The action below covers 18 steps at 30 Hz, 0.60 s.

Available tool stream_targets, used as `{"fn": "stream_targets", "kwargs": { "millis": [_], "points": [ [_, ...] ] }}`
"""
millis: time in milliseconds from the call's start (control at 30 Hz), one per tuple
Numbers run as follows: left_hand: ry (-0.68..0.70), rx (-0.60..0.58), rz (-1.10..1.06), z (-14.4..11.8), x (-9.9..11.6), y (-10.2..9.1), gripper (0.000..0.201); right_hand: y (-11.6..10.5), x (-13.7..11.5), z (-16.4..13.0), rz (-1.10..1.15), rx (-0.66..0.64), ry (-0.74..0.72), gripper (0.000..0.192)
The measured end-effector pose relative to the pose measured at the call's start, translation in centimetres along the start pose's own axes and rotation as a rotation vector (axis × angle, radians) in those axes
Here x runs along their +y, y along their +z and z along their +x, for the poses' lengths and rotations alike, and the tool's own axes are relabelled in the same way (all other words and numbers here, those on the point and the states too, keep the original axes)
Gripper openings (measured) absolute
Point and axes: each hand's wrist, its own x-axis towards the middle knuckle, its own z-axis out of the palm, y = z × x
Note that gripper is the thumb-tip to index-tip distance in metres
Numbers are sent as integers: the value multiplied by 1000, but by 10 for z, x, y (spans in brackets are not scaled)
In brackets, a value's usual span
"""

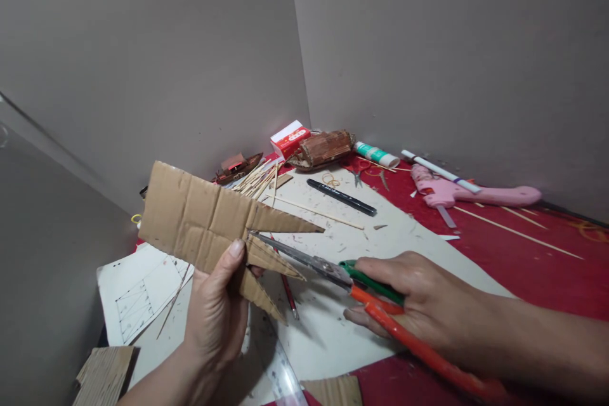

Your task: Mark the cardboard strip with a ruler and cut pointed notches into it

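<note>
A piece of brown corrugated cardboard [200, 216] is pinched in my left hand [221, 304], thumb on the near face and fingers behind it. Its right side is cut into three pointed strips. Scissors [328, 266] with one green and one orange handle are gripped in my right hand [413, 298]. Their blade tips touch the cardboard where the upper and middle points meet. The blades look nearly closed. Below the cardboard, a red pen or pencil [289, 295] lies partly hidden on the white sheet.
On the white sheet [328, 336] lie a black marker [341, 196], thin sticks [257, 181] and scraps. Behind stand a brown wooden model [323, 149] and red box [290, 138]. A pink glue gun [476, 193] lies right, a drawing [137, 295] left, a clear ruler [280, 374] in front.
</note>
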Motion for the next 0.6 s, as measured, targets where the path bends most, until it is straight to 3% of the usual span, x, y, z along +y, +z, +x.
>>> {"fn": "stream_targets", "kwargs": {
  "millis": [167,400,600],
  "points": [
    [-104,64,-24,-3,7,4,43,0,4,0,-52,94,-129,39],
    [-112,92,-23,-5,13,6,41,-5,-2,3,-88,-15,-9,38],
    [49,72,-9,2,18,2,52,-10,-5,5,-105,-78,40,35]
  ]
}}
